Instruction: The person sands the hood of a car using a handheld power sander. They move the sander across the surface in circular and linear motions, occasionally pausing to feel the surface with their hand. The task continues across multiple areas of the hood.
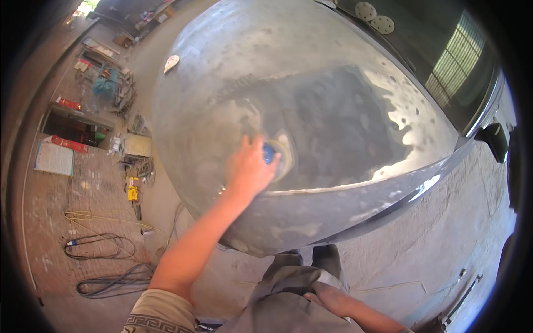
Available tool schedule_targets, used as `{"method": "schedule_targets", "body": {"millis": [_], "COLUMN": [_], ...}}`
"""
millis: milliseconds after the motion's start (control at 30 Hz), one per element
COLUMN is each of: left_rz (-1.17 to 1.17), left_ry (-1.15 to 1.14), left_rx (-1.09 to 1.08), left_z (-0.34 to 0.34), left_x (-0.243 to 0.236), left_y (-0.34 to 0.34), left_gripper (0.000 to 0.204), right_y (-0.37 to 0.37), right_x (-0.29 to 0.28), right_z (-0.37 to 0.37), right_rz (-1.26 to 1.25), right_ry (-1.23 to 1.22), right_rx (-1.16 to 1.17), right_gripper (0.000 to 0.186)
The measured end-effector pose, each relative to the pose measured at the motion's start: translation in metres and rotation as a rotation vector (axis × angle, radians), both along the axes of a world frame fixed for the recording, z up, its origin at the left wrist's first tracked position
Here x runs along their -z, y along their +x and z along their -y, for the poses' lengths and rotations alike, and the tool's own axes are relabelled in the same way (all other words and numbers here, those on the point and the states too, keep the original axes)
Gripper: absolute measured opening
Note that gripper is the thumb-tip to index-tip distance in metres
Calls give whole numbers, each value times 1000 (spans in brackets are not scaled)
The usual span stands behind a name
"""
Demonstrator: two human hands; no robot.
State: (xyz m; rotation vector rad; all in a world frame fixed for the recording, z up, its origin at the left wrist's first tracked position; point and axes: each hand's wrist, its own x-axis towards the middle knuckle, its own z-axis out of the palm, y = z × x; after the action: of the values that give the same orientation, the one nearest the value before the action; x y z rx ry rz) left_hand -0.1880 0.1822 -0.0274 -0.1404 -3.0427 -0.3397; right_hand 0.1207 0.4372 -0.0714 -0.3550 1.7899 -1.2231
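My left hand (248, 166), blurred by motion, is closed on a round sanding pad (270, 154) with a blue back and a pale rim. The pad lies against the grey, dusty car hood (327, 111). Around it the surface is patchy, with a dark grey area to the right and bare bright metal along the edges. My right hand (333, 302) rests low against my grey clothing, its fingertips hidden in a dark fold.
Perforated sanding discs (382, 24) lie on the windshield, and another pale disc (171, 63) sits at the hood's left edge. Coiled cables (100, 247), a yellow tool (132, 191) and a white board (54, 158) are on the floor at left. A side mirror (493, 141) sticks out at right.
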Motion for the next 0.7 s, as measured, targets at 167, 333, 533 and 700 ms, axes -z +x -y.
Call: {"method": "schedule_targets", "body": {"millis": [167, 333, 533, 700], "left_rz": [-93, -64, -1, 3], "left_ry": [-63, -44, -45, -119], "left_rx": [-7, 190, 160, -48], "left_z": [19, -53, -38, 21], "left_x": [10, 0, 4, -1], "left_y": [-3, 3, 32, 22], "left_gripper": [51, 48, 45, 49], "right_y": [4, -17, -43, -60], "right_x": [-13, -29, -38, -45], "right_z": [-31, -55, -92, -99], "right_rz": [-12, 125, 1, -256], "right_ry": [-60, -33, 119, 166], "right_rx": [154, 120, 293, 527], "right_gripper": [45, 44, 36, 27]}}
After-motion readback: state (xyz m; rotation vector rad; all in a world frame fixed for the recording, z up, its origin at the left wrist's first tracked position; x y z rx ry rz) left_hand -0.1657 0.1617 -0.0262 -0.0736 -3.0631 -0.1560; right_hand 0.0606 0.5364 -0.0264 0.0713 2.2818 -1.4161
